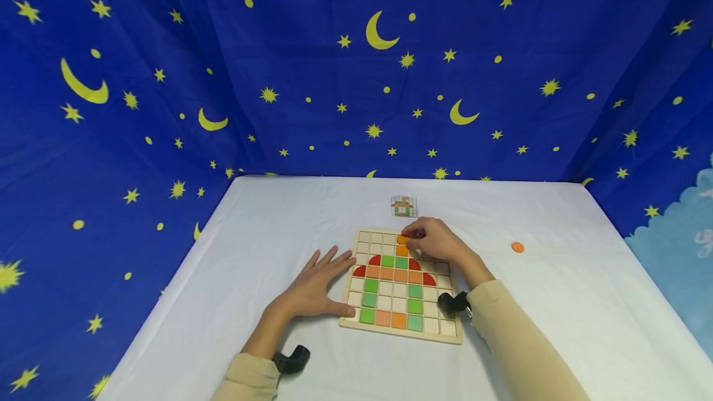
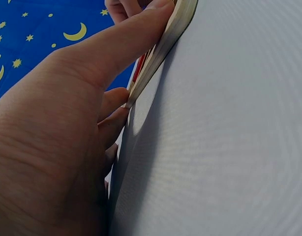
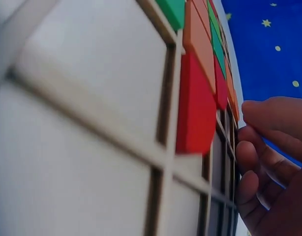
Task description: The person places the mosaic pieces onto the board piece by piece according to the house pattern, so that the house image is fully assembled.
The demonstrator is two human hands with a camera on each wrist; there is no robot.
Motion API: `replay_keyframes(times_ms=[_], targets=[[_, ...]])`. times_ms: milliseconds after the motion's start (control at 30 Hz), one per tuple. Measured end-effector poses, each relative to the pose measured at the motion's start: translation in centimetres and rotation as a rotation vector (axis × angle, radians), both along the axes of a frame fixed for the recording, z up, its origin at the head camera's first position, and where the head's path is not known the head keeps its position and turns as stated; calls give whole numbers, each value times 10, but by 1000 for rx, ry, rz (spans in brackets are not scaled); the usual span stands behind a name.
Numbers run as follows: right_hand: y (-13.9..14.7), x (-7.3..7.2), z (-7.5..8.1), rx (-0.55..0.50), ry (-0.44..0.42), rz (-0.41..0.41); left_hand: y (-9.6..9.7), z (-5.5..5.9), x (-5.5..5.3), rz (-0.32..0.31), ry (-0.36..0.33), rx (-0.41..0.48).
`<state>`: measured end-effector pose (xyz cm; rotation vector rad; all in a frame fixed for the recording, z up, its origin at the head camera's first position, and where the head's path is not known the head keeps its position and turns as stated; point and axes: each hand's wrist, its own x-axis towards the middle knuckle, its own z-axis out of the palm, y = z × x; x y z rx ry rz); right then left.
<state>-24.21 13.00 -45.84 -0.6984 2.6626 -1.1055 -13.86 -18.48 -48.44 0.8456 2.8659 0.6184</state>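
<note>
A wooden grid board (image 1: 401,333) lies on the white table with coloured pieces in its cells: green and orange squares, and red quarter-round pieces (image 1: 429,279). At its far edge my right hand (image 1: 437,241) pinches an orange round piece (image 1: 402,240) between thumb and fingers, over a top-row cell just beyond an orange square (image 1: 402,250). My left hand (image 1: 314,286) lies with fingers spread at the board's left edge, thumb on the near left corner. In the right wrist view a red piece (image 3: 195,108) stands out close up; the orange round piece is hidden there.
A small pattern card (image 1: 403,206) with a similar coloured design lies beyond the board. An orange disc (image 1: 518,247) rests on the table to the right. Blue cloth (image 1: 334,79) with stars and moons hangs behind the table (image 1: 557,327) and at its sides.
</note>
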Motion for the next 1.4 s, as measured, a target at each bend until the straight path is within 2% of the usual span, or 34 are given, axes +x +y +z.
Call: replay_keyframes(times_ms=[300,533,900,1400], targets=[[21,3,2,-14,22,-25,2,4,1,8,-15,10],[43,10,4,0,25,-101,3,2,-1,12,-12,5],[83,22,2,48,89,-139,2,1,1,10,-13,2],[131,39,0,73,133,-271,2,3,2,16,-30,6]])
